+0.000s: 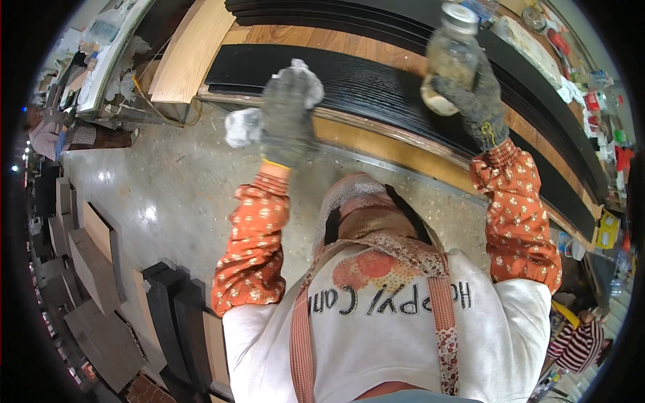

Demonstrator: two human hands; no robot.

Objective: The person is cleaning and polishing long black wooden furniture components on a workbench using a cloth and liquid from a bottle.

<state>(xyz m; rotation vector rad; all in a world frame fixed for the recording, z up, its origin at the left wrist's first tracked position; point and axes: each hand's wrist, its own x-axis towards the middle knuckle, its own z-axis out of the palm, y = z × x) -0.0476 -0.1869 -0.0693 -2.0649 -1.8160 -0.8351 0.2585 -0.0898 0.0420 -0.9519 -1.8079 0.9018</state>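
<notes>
Grey work gloves cover both of my hands. My left hand is closed on a white rag, whose ends stick out on both sides of the glove; it rests at the near edge of a black grained board. My right hand grips a clear glass jar above the board's right part. The jar leans slightly, has a pale cap at the top and holds something cloudy, whitish at its bottom. The board lies on a wooden bench top.
More black boards are stacked along the bench's far side. Light wooden planks stand at its left. Dark boards lie on the floor at lower left. Other people are at far left and lower right. Bottles and clutter line the right.
</notes>
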